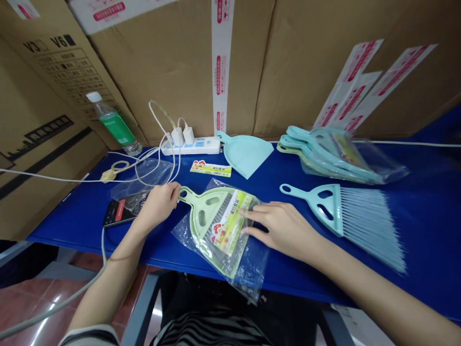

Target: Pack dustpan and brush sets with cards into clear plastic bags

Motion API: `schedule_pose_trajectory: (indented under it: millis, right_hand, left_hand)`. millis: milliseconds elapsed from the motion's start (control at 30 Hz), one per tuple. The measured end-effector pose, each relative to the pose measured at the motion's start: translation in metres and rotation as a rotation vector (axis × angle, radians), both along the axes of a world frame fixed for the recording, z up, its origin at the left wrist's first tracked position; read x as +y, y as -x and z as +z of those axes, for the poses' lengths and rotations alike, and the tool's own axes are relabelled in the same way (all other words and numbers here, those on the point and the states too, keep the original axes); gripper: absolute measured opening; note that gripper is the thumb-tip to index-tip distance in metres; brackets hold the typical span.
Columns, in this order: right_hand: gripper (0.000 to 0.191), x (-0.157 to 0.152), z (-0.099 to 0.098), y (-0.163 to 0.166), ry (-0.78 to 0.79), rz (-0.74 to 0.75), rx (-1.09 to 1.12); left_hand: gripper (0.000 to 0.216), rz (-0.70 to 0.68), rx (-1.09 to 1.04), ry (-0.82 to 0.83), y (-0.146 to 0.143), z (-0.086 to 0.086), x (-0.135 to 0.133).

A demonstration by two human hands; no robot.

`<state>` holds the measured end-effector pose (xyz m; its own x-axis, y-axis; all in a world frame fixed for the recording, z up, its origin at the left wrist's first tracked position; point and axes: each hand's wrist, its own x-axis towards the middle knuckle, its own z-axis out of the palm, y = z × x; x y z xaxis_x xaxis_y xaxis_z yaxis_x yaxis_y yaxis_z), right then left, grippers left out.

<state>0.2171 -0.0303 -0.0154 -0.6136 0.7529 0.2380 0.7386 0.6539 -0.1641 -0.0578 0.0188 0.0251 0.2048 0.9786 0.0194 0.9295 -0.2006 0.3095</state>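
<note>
I am counting two hands of mine, left hand (pixel 158 204), right hand (pixel 284 228), one bagged green set (pixel 219 226), one loose blue brush (pixel 345 216), one loose blue dustpan (pixel 248 154), one bagged stack (pixel 334 154) at upper right, one bottle (pixel 115 125), one power strip (pixel 192 145), one phone (pixel 118 212).

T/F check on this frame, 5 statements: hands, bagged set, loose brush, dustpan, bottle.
1. The left hand grips the handle of the green dustpan set. True.
2. The right hand lifts the blue brush off the table. False: it rests flat on the green set's clear bag; the brush lies untouched on the blue table.
3. The green set carries a printed label card inside the bag. True.
4. The loose blue dustpan is stacked on the green set. False: it lies apart, by the power strip.
5. The bottle lies flat on the phone. False: it leans by the cardboard boxes, apart from the phone.
</note>
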Motion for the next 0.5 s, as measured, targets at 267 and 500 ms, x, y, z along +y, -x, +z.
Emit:
schedule_pose_trajectory:
  millis: [267,500]
  right_hand:
    - [0.015,0.0,0.007,-0.006,0.068,0.052,0.158]
    - [0.023,0.012,0.005,-0.021,0.088,-0.173,0.218]
  left_hand:
    - [0.033,-0.014,0.028,-0.022,0.0,-0.002,0.003]
    - [0.026,-0.015,0.014,-0.035,-0.002,-0.002,0.007]
